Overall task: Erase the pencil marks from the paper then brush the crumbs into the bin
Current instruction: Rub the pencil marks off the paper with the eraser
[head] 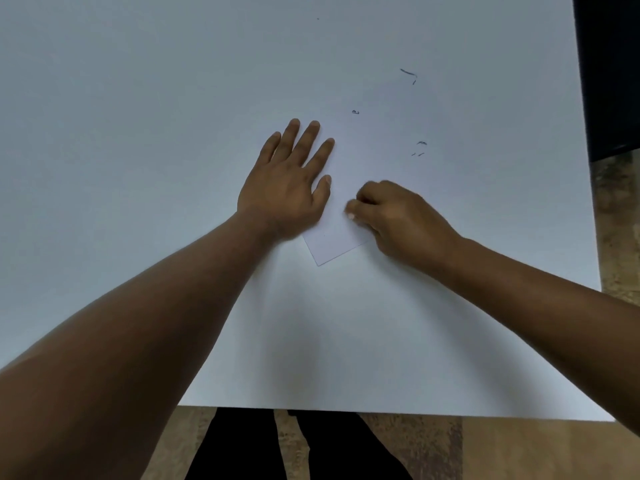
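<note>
Both hands are on the paper mid-table: left hand pressing flat with fingers spread, right hand curled, pinching what's probably an eraser. Thin, light sheet, so it'd likely slide or crumple unless pinned near the rubbing spot. Few dark crumbs lie well apart on the table.

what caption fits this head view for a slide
Left hand presses the paper flat while the right hand rubs it with curled fingers; dark crumbs dot the table.
</note>
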`<move>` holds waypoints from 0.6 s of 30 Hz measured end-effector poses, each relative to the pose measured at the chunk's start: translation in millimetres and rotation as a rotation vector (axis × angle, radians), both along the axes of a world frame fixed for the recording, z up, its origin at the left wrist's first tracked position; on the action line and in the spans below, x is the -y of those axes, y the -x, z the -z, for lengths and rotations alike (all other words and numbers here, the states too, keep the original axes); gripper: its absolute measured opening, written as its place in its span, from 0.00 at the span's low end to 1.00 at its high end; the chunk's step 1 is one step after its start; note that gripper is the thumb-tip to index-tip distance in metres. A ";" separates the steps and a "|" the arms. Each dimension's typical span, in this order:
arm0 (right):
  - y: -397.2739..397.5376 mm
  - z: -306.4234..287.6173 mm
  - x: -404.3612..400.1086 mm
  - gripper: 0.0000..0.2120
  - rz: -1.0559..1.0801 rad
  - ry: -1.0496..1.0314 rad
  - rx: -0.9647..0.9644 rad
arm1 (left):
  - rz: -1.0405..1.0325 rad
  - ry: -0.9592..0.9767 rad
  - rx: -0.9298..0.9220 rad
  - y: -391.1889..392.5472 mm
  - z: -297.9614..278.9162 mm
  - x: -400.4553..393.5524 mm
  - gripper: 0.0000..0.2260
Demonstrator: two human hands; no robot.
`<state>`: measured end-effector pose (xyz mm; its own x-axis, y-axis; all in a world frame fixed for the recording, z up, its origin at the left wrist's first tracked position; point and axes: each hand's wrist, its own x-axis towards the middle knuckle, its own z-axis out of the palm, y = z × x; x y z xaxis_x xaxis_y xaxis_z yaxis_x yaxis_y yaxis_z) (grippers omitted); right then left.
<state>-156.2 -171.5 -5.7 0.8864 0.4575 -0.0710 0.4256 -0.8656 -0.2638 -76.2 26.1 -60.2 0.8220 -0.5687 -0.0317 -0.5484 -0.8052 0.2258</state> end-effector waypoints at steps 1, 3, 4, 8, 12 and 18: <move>9.3 -0.7 6.0 0.11 -0.011 0.012 -0.019 | -0.001 0.002 0.000 0.1 0.5 0.1 0.29; 24.6 -3.3 20.1 0.13 -0.023 0.021 -0.063 | -0.003 0.000 -0.012 0.1 0.2 0.1 0.28; 28.9 -4.9 25.4 0.13 -0.015 0.014 -0.088 | -0.004 -0.002 -0.018 0.0 -0.3 -0.1 0.28; 16.7 -7.2 18.0 0.10 0.114 -0.108 -0.107 | -0.004 0.005 -0.029 0.0 -2.1 -0.2 0.28; -13.6 -2.5 -23.3 0.09 0.221 -0.228 -0.018 | -0.025 0.069 -0.070 -0.6 -6.1 -1.2 0.28; -2.0 12.8 -46.9 0.04 0.106 -0.084 0.048 | -0.029 0.055 -0.072 -3.4 -3.3 -1.6 0.27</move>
